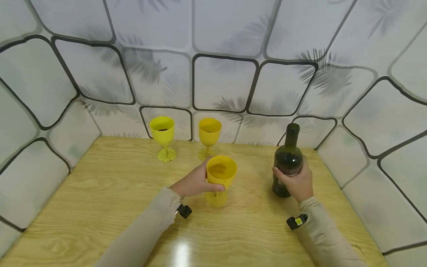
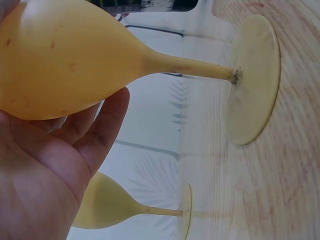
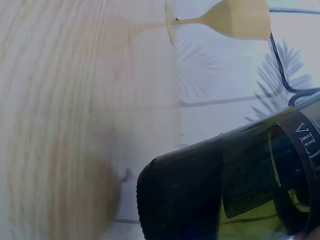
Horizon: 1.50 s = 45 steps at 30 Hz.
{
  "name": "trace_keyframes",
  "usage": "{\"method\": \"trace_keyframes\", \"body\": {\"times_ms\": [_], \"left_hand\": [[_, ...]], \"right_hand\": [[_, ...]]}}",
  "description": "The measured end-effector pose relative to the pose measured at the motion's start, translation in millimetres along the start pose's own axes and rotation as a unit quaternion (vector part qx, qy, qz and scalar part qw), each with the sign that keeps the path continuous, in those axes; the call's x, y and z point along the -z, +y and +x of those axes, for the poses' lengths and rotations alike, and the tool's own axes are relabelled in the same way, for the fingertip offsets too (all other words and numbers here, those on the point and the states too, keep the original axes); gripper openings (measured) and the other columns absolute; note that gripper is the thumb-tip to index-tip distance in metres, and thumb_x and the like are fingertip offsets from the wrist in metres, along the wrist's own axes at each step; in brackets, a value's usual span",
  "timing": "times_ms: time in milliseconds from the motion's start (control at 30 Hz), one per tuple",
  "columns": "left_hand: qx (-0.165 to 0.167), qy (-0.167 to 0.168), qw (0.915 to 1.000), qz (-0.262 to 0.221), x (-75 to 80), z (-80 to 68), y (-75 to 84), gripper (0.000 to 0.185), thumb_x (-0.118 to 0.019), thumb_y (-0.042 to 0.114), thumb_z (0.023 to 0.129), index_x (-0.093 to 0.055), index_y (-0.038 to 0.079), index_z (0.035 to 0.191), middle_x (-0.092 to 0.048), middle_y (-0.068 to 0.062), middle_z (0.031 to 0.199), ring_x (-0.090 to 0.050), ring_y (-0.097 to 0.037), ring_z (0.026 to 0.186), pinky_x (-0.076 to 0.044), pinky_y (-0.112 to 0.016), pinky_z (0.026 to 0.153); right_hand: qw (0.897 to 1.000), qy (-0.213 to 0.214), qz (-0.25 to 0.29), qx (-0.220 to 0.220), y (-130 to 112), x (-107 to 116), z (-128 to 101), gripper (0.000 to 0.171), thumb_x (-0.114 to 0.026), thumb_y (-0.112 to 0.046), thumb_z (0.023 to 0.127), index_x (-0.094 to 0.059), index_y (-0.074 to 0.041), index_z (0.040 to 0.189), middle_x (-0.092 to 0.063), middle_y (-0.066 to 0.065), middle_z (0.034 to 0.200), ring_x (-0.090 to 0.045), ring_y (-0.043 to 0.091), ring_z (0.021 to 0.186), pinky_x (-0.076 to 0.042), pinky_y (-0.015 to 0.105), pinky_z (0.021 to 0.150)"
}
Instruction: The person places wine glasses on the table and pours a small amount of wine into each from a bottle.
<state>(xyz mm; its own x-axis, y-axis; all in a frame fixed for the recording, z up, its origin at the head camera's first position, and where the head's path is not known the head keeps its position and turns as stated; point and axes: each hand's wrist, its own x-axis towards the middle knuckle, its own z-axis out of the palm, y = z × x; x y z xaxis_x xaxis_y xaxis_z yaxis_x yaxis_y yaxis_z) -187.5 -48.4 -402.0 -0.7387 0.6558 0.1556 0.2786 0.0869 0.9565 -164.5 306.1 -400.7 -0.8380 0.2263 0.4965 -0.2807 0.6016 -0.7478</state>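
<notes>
My left hand [image 1: 197,181] grips the bowl of a yellow goblet [image 1: 221,171] near the middle of the wooden table [image 1: 110,193]. In the left wrist view its bowl [image 2: 65,55] lies against my fingers [image 2: 102,125], and its foot [image 2: 252,80] sits on the wood. My right hand [image 1: 298,182] is wrapped round the body of a dark green wine bottle [image 1: 287,157], which stands upright to the goblet's right with no cap showing. The right wrist view shows the bottle's base and label [image 3: 235,185]; whether the base touches the table I cannot tell.
Two more yellow goblets stand at the table's back edge, one at the left [image 1: 162,135] and one [image 1: 209,134] just behind the held goblet. Patterned wall panels [image 1: 223,81] close in the table at the back and on both sides.
</notes>
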Motion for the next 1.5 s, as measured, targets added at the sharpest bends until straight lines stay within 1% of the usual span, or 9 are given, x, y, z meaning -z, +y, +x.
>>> {"method": "trace_keyframes", "body": {"times_ms": [100,233,367,500,633,833,1067,1300,1500], "left_hand": [[0.002,0.002,1.0,0.002,-1.1,0.2,-0.8,0.08,-0.086,0.029,0.087,-0.036,0.027,0.15,-0.061,0.0,0.133,-0.058,-0.02,0.121,-0.044,-0.048,0.108],[0.004,0.001,1.0,-0.001,-1.5,0.7,-1.1,0.079,-0.085,0.028,0.087,-0.036,0.027,0.149,-0.061,0.0,0.132,-0.059,-0.02,0.121,-0.046,-0.047,0.107],[0.008,-0.002,0.9999,-0.014,-1.6,0.9,-0.4,0.078,-0.085,0.026,0.088,-0.037,0.027,0.149,-0.06,-0.001,0.133,-0.059,-0.021,0.121,-0.048,-0.046,0.105],[0.008,-0.004,0.9997,-0.021,-1.9,0.8,0.3,0.077,-0.084,0.023,0.089,-0.037,0.026,0.149,-0.06,-0.002,0.133,-0.059,-0.022,0.12,-0.049,-0.045,0.104],[0.005,-0.004,0.9997,-0.025,-2.3,0.8,1.9,0.077,-0.084,0.021,0.089,-0.036,0.026,0.15,-0.06,-0.002,0.133,-0.059,-0.022,0.12,-0.049,-0.044,0.104],[0.001,-0.004,0.9997,-0.023,-2.2,-0.2,1.2,0.079,-0.083,0.023,0.089,-0.034,0.024,0.151,-0.06,-0.004,0.134,-0.059,-0.022,0.12,-0.049,-0.045,0.104],[-0.001,-0.002,0.9998,-0.02,-2.0,-0.1,0.4,0.08,-0.084,0.025,0.089,-0.034,0.025,0.151,-0.06,-0.003,0.133,-0.059,-0.022,0.119,-0.049,-0.045,0.104],[0.003,0.0,0.9998,-0.021,-2.2,0.2,-0.6,0.081,-0.084,0.024,0.089,-0.033,0.025,0.152,-0.059,-0.003,0.134,-0.059,-0.022,0.12,-0.048,-0.045,0.105],[0.011,0.001,0.9997,-0.024,-2.7,-0.5,1.1,0.082,-0.084,0.024,0.088,-0.033,0.025,0.153,-0.058,-0.003,0.135,-0.059,-0.022,0.121,-0.048,-0.044,0.105]], "right_hand": [[0.999,-0.011,-0.026,0.022,-6,5,2,0.072,-0.091,-0.011,0.075,-0.051,0.0,0.135,-0.072,0.019,0.111,-0.061,0.0,0.093,-0.047,0.021,0.082],[0.997,-0.033,-0.055,0.053,-14,11,4,0.078,-0.093,-0.012,0.073,-0.051,0.0,0.137,-0.072,0.019,0.113,-0.067,0.018,0.096,-0.049,0.022,0.081],[0.991,-0.061,-0.071,0.094,-23,16,6,0.083,-0.094,-0.013,0.071,-0.051,-0.001,0.14,-0.07,0.02,0.117,-0.07,0.035,0.097,-0.054,0.044,0.082],[0.981,-0.081,-0.094,0.149,-32,19,10,0.086,-0.096,-0.015,0.066,-0.053,0.0,0.14,-0.069,0.024,0.119,-0.07,0.043,0.098,-0.054,0.061,0.08],[0.967,-0.096,-0.135,0.191,-39,22,14,0.086,-0.097,-0.02,0.065,-0.055,0.001,0.138,-0.069,0.024,0.117,-0.071,0.043,0.095,-0.056,0.063,0.075],[0.947,-0.111,-0.189,0.235,-51,28,19,0.085,-0.097,-0.029,0.063,-0.057,0.0,0.133,-0.072,0.021,0.109,-0.072,0.038,0.086,-0.057,0.059,0.065],[0.924,-0.111,-0.223,0.291,-63,32,27,0.084,-0.096,-0.032,0.06,-0.058,0.003,0.126,-0.071,0.019,0.101,-0.072,0.038,0.08,-0.057,0.057,0.061],[0.909,-0.138,-0.253,0.301,-69,35,33,0.08,-0.095,-0.037,0.062,-0.058,-0.002,0.123,-0.071,0.015,0.097,-0.071,0.032,0.078,-0.058,0.054,0.061],[0.892,-0.162,-0.272,0.323,-72,38,40,0.08,-0.094,-0.04,0.062,-0.058,-0.003,0.123,-0.071,0.014,0.095,-0.07,0.032,0.079,-0.058,0.054,0.064]]}}
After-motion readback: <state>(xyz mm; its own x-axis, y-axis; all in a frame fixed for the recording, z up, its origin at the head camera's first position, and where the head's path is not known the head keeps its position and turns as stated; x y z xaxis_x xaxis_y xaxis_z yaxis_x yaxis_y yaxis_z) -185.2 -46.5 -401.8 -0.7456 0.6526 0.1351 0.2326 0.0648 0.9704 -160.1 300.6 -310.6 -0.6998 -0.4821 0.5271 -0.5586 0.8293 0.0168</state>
